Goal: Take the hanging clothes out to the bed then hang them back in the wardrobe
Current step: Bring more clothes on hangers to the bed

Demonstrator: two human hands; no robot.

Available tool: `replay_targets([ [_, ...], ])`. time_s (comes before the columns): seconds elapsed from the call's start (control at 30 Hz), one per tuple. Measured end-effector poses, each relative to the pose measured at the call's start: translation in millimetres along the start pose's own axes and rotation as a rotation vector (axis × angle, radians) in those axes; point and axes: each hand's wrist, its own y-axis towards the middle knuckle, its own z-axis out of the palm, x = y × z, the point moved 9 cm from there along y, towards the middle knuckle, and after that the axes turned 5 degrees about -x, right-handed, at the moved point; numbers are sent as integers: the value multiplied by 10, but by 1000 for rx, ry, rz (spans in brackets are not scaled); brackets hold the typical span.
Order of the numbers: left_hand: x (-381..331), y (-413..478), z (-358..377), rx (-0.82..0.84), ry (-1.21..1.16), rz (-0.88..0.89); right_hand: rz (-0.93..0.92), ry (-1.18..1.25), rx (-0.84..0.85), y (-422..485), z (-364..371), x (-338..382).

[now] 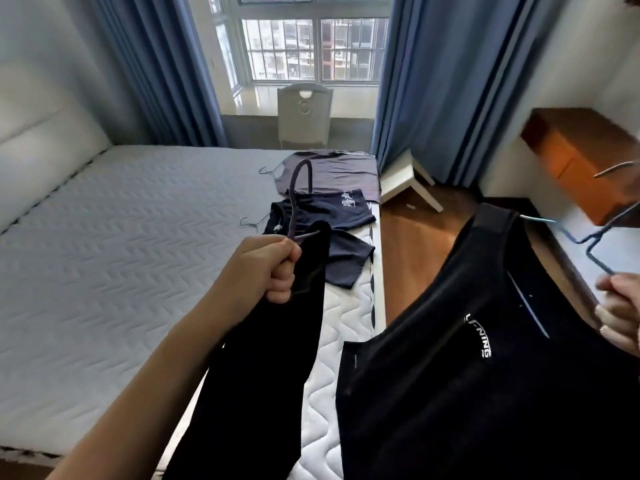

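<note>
Clothes on hangers fill both hands at the bedside. A long black garment [277, 358] drops from a purple hanger [298, 199] whose hook rises above the left hand [266, 268], fist closed round the hanger's neck. A black vest [467, 375] with white lettering sags below and inward of the right hand [620, 313], whose fingers pinch the wire of a blue wire hanger [595, 237] at the picture's edge.

Beyond the left fist, on the near side of the bed [121, 254], a navy shirt [329, 216] and, farther off, a grey shirt [339, 174] lie flat, wire hooks pointing away from the edge. The step in hand appears to be laying these two beside them.

Risks seem plain. The vest rides tilted, one shoulder strap high on the wire, and could slide off over the floor [415, 271] beneath the right hand if the hanger tips further. The garment under the left fist hangs past the mattress edge; set down there, its weight may drag it off. Dropped atop the navy shirt, hooks could tangle. A chair [304, 112] stands at the window behind.
</note>
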Motion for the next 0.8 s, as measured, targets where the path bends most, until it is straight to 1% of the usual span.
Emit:
replay_targets([
  [0.07,-125,217,368,19,23,19,21,9,0,194,-14,18],
  [0.13,-254,427,743,43,38,39,18,-11,-73,391,-128,12],
  [0.17,-322,530,930,59,44,50,25,13,-83,473,-166,19],
  [0.33,-653,1004,1776,137,54,92,34,40,-79,1036,-493,-36],
  [0.5,-995,1390,2394,194,32,145,68,-2,-176,1457,-924,-130],
  [0.63,-1308,1630,2815,238,9,220,155,-27,-254,1709,-1254,-264],
  [0.8,-1465,1917,3124,255,-72,207,128,-96,-349,1865,-1542,-275],
])
